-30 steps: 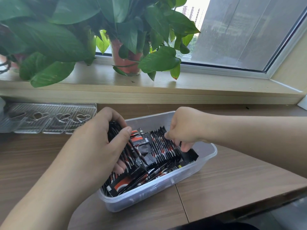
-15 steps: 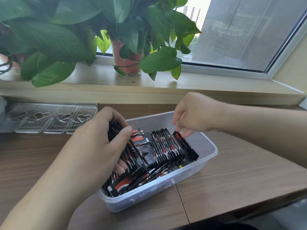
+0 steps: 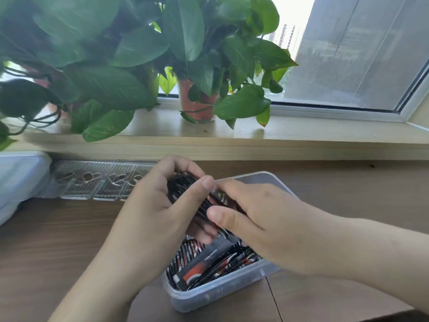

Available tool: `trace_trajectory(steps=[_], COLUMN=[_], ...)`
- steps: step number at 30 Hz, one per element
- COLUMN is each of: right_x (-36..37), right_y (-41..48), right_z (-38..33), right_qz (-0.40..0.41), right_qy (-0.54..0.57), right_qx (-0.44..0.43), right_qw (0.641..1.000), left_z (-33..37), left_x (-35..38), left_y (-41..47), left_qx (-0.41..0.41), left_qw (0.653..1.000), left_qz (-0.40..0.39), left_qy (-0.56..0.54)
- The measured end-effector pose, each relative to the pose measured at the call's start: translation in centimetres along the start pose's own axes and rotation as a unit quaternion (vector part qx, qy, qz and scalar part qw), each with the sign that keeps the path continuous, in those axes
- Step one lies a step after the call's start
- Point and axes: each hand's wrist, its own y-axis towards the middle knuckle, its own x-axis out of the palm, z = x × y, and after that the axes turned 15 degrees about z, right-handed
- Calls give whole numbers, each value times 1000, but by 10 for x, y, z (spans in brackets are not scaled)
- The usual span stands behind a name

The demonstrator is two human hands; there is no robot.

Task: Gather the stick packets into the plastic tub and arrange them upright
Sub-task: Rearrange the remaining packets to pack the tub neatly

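A clear plastic tub (image 3: 216,296) sits on the wooden table and holds many black-and-red stick packets (image 3: 213,259). My left hand (image 3: 157,214) curls round an upright bundle of packets (image 3: 183,194) at the tub's left end, thumb across its top. My right hand (image 3: 260,221) lies over the middle of the tub, its fingers and thumb pressed against the same bundle from the right. Several packets lie flat and slanted at the tub's near end. The packets under my right hand are hidden.
A clear moulded tray with heart-shaped hollows (image 3: 92,184) lies at the back left, beside a pale plastic lid or box (image 3: 21,180). Potted plants (image 3: 199,98) stand on the windowsill (image 3: 301,133) behind, their leaves overhanging the table's back edge. The table's front edge runs close at lower right.
My right hand has come down from above the tub's right end and moved left onto the packet bundle. The left hand keeps its hold on the bundle. The view has shifted left.
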Motion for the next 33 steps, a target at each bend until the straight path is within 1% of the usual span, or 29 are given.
trace_trajectory(steps=[3,5,10,13,15,17,20,22,25,30,33], right_x=[0,-1,-3,-5,-1,3,3,2,5,3,-1], right_y=[3,4,5,6,6,6,7,6,3,3,3], right_z=[1,3,6,4,3,2,4,6,5,-2,-4], right_qz=[0,2,-13,-28,-23,-11,11,41,83,133,135], right_qy=[17,18,-7,-70,-139,-157,-113,-87,-77,-39,-44], right_qx=[11,1,-16,-22,-58,-76,-68,-70,-71,-2,42], right_qw=[1000,1000,1000,997,988,985,991,993,991,990,989], left_z=[-2,-3,-5,-5,-4,-3,-1,0,1,-1,0], left_x=[-1,-1,-1,-2,-3,-3,-6,-8,-7,-5,-6], left_y=[2,2,4,4,3,3,4,4,4,3,3], left_qx=[-21,-35,-32,-32,-35,-45,-67,-78,-86,-87,-89], left_qw=[1000,999,999,999,999,999,998,997,996,996,995], left_qz=[2,-3,-5,-8,-7,-7,-4,-2,-1,1,4], left_qy=[-12,-14,1,14,18,10,-10,-20,-27,-28,-34])
